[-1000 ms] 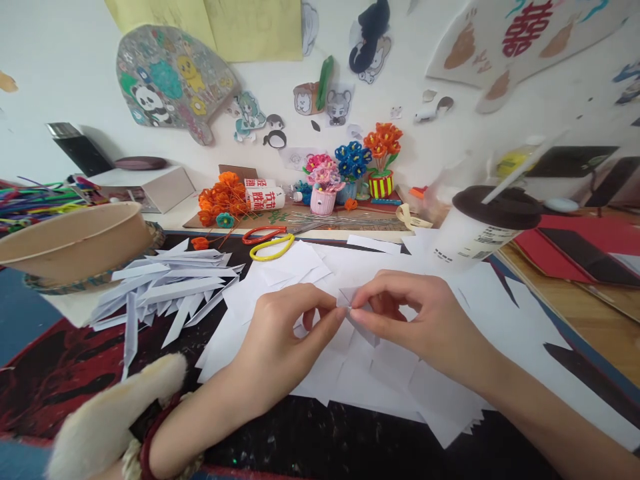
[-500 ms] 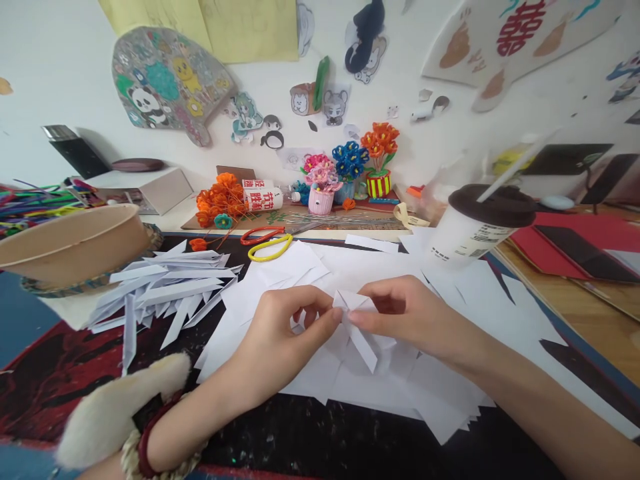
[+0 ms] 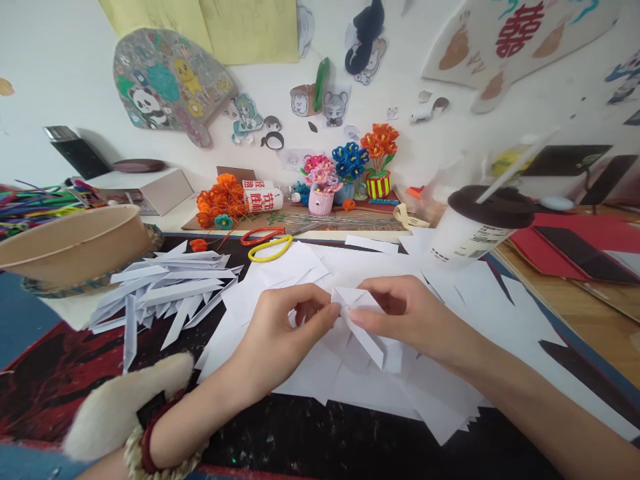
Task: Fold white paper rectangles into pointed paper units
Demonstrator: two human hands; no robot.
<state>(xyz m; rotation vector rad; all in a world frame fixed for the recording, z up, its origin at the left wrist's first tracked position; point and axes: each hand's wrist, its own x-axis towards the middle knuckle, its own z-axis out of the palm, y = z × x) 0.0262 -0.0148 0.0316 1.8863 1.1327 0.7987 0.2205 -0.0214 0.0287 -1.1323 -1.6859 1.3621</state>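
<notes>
Both my hands pinch one small folded white paper piece [image 3: 364, 320] above a spread of white paper squares [image 3: 350, 380] on the dark table. My left hand [image 3: 280, 340] grips its left end with thumb and forefinger. My right hand [image 3: 407, 313] holds the right side, fingers pressed on the fold. A narrow pointed flap of the piece hangs down toward me. A pile of finished folded paper strips [image 3: 165, 287] lies to the left of my left hand.
A tan paper bowl [image 3: 70, 243] stands at the left, a lidded drink cup with straw [image 3: 475, 227] at the right. Yellow and orange scissors [image 3: 270, 243] lie behind the papers. Pipe-cleaner flowers [image 3: 350, 167] and a glue bottle [image 3: 263, 198] line the wall. A red mat [image 3: 575, 247] covers the far right.
The folded piece has opened out and its pointed flap now hangs lower and longer. Both hands have stayed pinched on it, shifting slightly.
</notes>
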